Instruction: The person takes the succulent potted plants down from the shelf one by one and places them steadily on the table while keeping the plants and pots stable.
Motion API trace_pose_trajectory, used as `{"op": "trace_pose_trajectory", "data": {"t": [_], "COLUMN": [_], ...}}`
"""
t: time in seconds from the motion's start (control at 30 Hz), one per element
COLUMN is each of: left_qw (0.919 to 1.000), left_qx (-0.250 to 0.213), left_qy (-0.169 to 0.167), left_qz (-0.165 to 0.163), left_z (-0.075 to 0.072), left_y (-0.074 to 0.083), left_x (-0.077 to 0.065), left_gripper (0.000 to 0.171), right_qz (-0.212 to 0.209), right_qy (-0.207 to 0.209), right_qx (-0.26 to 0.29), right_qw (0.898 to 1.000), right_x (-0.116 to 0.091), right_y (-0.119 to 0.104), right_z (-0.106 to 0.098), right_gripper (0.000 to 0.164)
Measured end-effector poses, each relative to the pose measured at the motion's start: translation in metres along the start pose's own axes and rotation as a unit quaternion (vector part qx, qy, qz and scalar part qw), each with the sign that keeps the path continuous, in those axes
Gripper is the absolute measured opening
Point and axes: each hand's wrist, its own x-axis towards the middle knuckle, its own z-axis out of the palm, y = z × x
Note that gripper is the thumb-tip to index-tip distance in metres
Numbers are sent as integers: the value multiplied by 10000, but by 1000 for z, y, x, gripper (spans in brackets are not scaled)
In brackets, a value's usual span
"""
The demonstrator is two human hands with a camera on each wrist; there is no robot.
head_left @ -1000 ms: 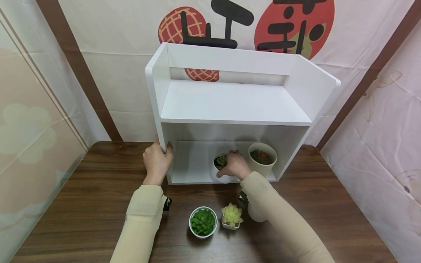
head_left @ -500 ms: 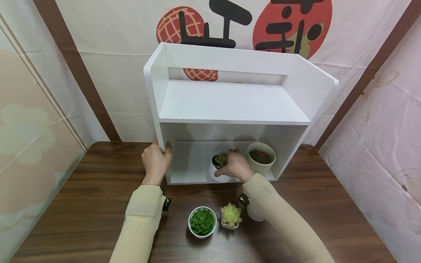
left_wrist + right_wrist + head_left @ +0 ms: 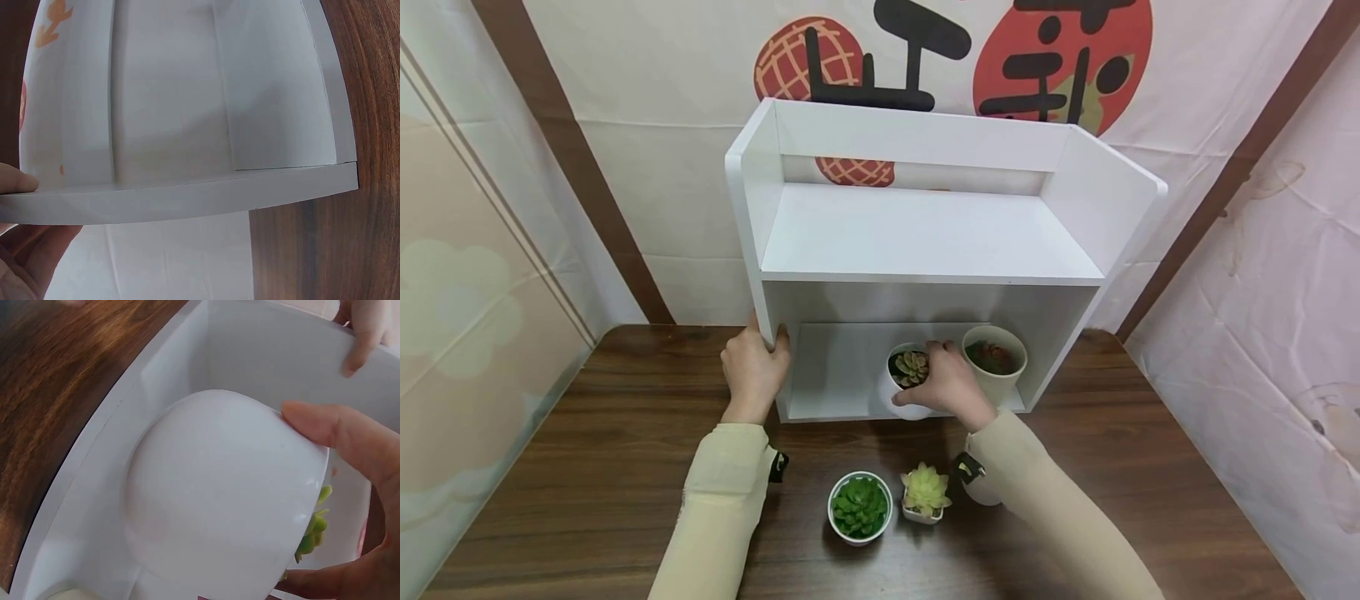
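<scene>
My left hand (image 3: 754,375) grips the left side panel of a white two-tier shelf (image 3: 925,237), thumb on the inner face and fingers outside. In the left wrist view its fingers show at the edge of the panel (image 3: 181,201). On the lower tier, near the front edge, my right hand (image 3: 953,387) holds a white round pot (image 3: 219,494) by the rim, thumb on the near side. A small rosette succulent (image 3: 910,369) fills that pot. Just right of the hand, a cream pot (image 3: 1000,382) with a reddish plant stands near the right panel.
In front of the shelf, a white-rimmed pot with a dark green succulent (image 3: 860,507) stands on the brown wooden table (image 3: 587,475). Beside it is a small square pot with a pale yellow-green succulent (image 3: 925,492). A white rounded object (image 3: 981,492) is partly hidden under my right forearm.
My right hand and the white pot have shifted slightly to the right, and more of the succulent shows. My left hand keeps its hold on the panel.
</scene>
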Motion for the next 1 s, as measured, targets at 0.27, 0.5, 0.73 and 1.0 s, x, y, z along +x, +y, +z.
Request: {"op": "trace_pose_trajectory", "data": {"t": [0.27, 0.5, 0.73, 1.0], "left_qw": [10000, 10000, 10000, 10000], "left_qx": [-16, -26, -36, -41], "left_qy": [24, -19, -40, -47], "left_qz": [39, 4, 0, 50], "left_z": [1, 1, 0, 1], "left_y": [0, -1, -2, 0], "left_x": [0, 0, 0, 0], "left_gripper": [29, 29, 30, 29], "right_qz": [-319, -492, -683, -885], "right_qy": [196, 277, 357, 327], "right_qx": [120, 112, 134, -11], "right_qw": [9992, 9983, 9969, 9955], "right_x": [-20, -39, -55, -78], "right_y": [-3, -10, -14, -17], "right_z": [-8, -16, -20, -25], "right_gripper": [101, 101, 97, 98]}}
